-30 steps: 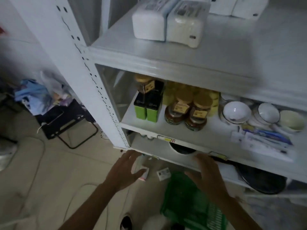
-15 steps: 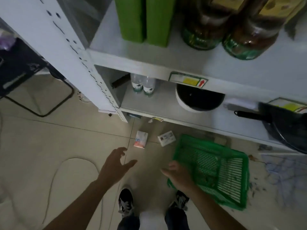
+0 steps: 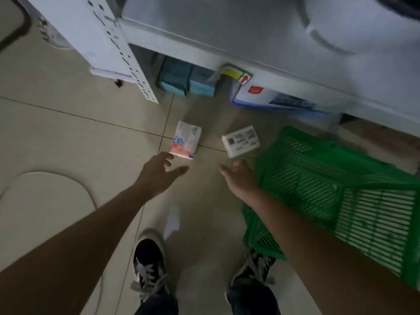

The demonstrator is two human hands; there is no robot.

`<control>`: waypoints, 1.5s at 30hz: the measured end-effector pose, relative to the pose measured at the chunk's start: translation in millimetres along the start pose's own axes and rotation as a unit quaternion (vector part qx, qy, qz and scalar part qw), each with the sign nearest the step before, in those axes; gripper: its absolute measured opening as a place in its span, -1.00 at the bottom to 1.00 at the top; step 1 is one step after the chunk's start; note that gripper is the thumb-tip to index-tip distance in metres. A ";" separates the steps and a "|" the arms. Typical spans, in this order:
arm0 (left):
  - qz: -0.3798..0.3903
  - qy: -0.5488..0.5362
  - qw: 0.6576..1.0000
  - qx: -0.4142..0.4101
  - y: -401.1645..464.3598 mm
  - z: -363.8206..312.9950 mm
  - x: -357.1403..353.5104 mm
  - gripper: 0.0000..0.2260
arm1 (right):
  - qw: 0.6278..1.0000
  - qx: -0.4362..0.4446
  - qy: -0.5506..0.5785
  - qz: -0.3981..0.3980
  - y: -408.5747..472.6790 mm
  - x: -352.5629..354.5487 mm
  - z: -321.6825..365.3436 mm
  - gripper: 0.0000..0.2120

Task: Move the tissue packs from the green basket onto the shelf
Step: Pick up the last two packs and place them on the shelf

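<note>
I see the green slatted plastic basket [image 3: 336, 192] holding no packs just right of my right hand's [image 3: 238, 178] loosely spread, empty fingers, while two small white tissue packs, one orange-printed [image 3: 186, 140] and one label-up [image 3: 241, 141], lie on the floor just beyond both hands' fingertips, my left hand [image 3: 156, 172] splayed near the first, so shelving remains.

You have one view, from the camera on your head. It looks steeply down at the floor [image 3: 68, 137] from standing height, with your hands, forearms and shoes [image 3: 150, 267] near the lens and the shelf [image 3: 250, 37] edge along the top.
</note>
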State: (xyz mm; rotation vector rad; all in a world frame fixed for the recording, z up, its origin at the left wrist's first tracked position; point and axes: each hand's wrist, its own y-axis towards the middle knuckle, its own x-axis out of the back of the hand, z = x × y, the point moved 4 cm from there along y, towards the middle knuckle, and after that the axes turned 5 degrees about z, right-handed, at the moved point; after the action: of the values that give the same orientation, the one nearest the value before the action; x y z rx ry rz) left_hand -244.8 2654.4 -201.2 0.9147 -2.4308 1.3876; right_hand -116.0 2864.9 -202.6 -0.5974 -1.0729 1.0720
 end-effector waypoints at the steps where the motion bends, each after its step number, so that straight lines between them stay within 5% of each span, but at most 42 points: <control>1: -0.002 0.007 1.000 -0.005 15.4 3.7 -5.4 -0.39 | 1.000 -0.001 -0.001 -0.012 14.8 -4.8 -3.4 -0.34; 7: -0.042 0.016 0.999 -0.002 91.9 21.2 -18.9 -0.35 | 0.948 -0.138 0.263 -0.114 91.7 -20.5 -14.0 -0.19; 11: -0.062 -0.029 0.997 0.038 126.8 25.7 -22.2 -0.28 | 0.899 -0.132 0.386 -0.162 135.2 -20.7 -19.5 -0.21; 16: -0.036 -0.062 0.997 0.033 161.5 20.0 -27.5 -0.53 | 0.898 -0.139 0.381 -0.169 161.9 -21.2 -29.7 -0.13; 25: 0.002 -0.132 0.989 0.066 152.0 33.9 -39.0 -0.55 | 0.910 -0.182 0.365 -0.070 160.9 -14.8 -29.5 -0.08; 34: -0.003 -0.203 0.972 0.114 63.7 73.3 -36.2 -0.40 | 0.907 -0.088 0.408 0.050 90.9 -34.9 -16.1 -0.33; 39: 0.006 -0.286 0.950 0.125 -7.9 68.4 -14.1 -0.53 | 0.939 0.010 0.338 0.064 28.1 -21.5 13.9 -0.43; 45: 0.050 -0.344 0.935 0.064 -82.8 12.5 32.6 -0.45 | 0.951 0.070 0.294 0.070 -45.9 -2.7 63.8 -0.09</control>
State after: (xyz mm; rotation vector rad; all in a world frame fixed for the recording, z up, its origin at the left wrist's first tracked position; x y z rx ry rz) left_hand -219.2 2599.9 -134.5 1.5469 -2.9268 1.4500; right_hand -156.1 2838.2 -140.3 -0.8215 -0.4356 0.9915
